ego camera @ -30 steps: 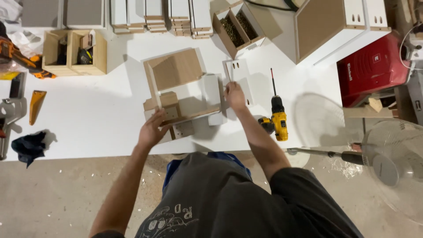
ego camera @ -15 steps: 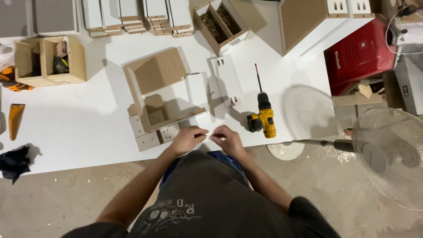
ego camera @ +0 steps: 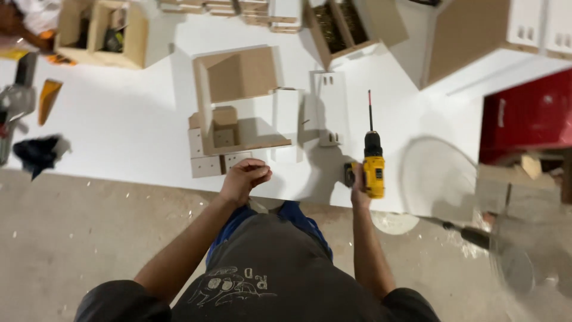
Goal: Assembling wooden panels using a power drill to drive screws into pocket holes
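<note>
From the head camera, your right hand (ego camera: pixel 358 179) is wrapped around the grip of the yellow-and-black cordless drill (ego camera: pixel 373 167), which lies on the white worktable (ego camera: pixel 119 119) near its front edge. The drill's long axis runs away from you, its thin bit pointing toward the far side. Your left hand (ego camera: pixel 244 179) is loosely clenched, just in front of the half-built white-and-brown wooden box (ego camera: pixel 238 113); whether it holds anything I cannot tell.

Yellow-black drill (ego camera: pixel 373 169), white table (ego camera: pixel 119 119), red box (ego camera: pixel 527 116)
</note>
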